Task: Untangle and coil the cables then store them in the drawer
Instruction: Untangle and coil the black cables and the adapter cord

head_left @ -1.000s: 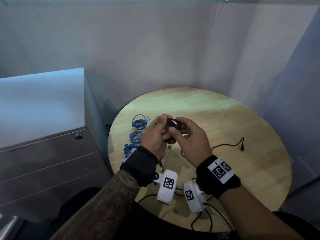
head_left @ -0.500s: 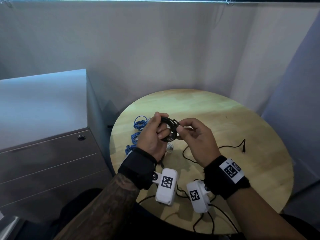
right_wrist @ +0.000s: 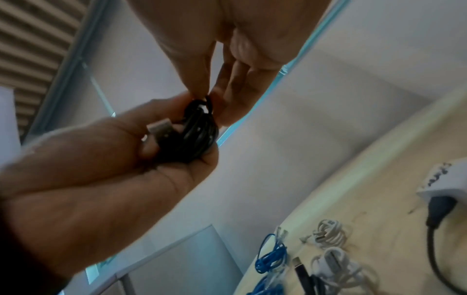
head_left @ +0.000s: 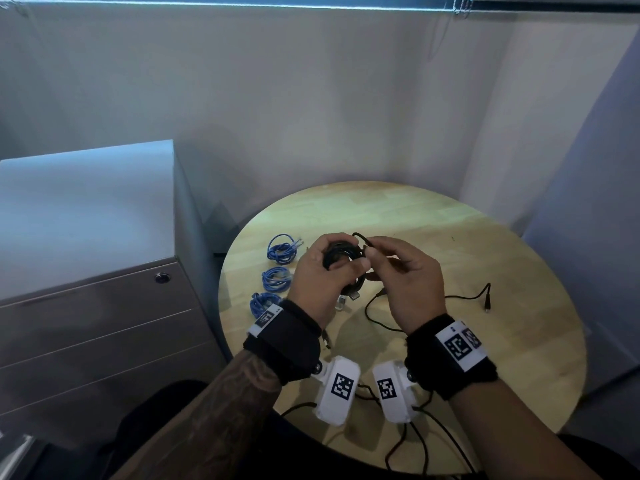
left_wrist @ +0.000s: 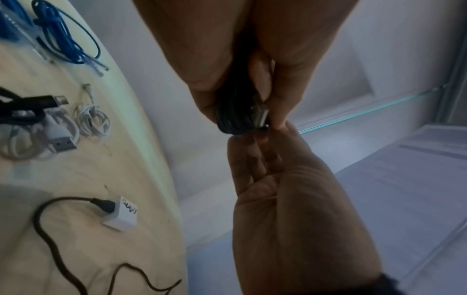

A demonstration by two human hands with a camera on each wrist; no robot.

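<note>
My left hand (head_left: pixel 334 261) grips a small coil of black cable (head_left: pixel 341 252) above the round wooden table (head_left: pixel 450 237), fingers curled round it. A metal USB plug (right_wrist: pixel 161 127) sticks out of the coil (right_wrist: pixel 197 135) against the left palm. My right hand (head_left: pixel 370 250) pinches a short loop of the same cable at the coil's upper right edge (right_wrist: pixel 207 101). Both hands meet at the coil (left_wrist: pixel 235 117) in the left wrist view. The grey drawer cabinet (head_left: pixel 86 306) stands left of the table, its drawers closed.
Three blue cable coils (head_left: pixel 282 249) lie in a row near the table's left edge. White coiled cables (left_wrist: pixel 91 119) and a white charger block (left_wrist: pixel 121 215) with a black lead lie under my hands. A loose black cable (head_left: pixel 485 296) trails right.
My right hand has moved from the front of the coil to its upper right edge and drawn up a small loop. The left hand keeps its hold; both hands sit slightly higher.
</note>
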